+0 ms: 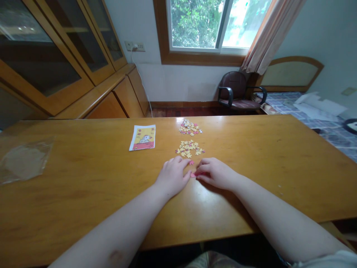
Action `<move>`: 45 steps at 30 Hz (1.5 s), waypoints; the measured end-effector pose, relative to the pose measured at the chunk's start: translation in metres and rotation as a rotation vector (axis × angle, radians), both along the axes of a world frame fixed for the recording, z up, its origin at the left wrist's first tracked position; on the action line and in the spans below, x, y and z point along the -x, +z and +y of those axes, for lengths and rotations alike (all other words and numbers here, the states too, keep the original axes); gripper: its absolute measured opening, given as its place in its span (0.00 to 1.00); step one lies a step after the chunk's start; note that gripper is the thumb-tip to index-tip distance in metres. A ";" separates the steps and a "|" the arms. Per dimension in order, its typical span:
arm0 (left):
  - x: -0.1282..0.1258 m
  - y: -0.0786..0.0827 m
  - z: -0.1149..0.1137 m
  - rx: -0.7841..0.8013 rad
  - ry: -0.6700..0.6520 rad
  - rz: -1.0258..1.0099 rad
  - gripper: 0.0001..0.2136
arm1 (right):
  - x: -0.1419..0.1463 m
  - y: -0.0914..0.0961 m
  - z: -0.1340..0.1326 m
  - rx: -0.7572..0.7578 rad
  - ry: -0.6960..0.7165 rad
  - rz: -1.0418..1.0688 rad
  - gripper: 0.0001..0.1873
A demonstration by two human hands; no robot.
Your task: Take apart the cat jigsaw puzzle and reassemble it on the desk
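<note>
My left hand point(173, 176) rests on the wooden table point(83, 193), its fingertips reaching a small pink jigsaw piece point(193, 175). My right hand point(214, 173) curves over the pink pieces from the other side, pinching one under its fingers. Just above my left fingers, a lone pink piece point(191, 162) lies apart. Farther out sit a pile of yellow and pink pieces point(189, 149) and a second, similar pile point(190, 127). To their left lies a printed picture card point(142, 137) showing a white animal on yellow and red.
A crumpled clear plastic bag point(25, 160) lies at the table's left. Beyond the far edge stand a wooden glass-fronted cabinet point(55, 52), a dark office chair point(238, 91) below a window point(195, 26), and white paper sheets point(318, 107) at the right.
</note>
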State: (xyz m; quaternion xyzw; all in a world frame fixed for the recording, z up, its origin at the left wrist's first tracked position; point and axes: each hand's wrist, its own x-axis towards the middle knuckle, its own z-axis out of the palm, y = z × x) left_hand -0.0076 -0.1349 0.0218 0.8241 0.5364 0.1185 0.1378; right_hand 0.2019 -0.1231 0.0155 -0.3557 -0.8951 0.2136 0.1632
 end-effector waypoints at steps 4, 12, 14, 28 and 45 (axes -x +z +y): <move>0.002 -0.003 0.002 -0.003 -0.015 0.055 0.19 | 0.000 -0.002 0.000 0.000 0.004 0.005 0.09; 0.007 0.000 0.005 -0.001 0.007 0.038 0.13 | -0.001 0.002 0.001 -0.023 -0.041 -0.026 0.09; 0.009 0.000 0.005 -0.009 -0.009 0.046 0.16 | -0.001 0.003 0.001 -0.017 -0.040 -0.017 0.08; 0.009 0.003 0.004 0.027 -0.058 0.069 0.12 | -0.002 0.007 0.002 -0.038 -0.100 -0.057 0.11; 0.007 0.005 0.003 0.061 -0.031 0.097 0.08 | -0.006 0.005 0.005 0.022 -0.129 -0.109 0.14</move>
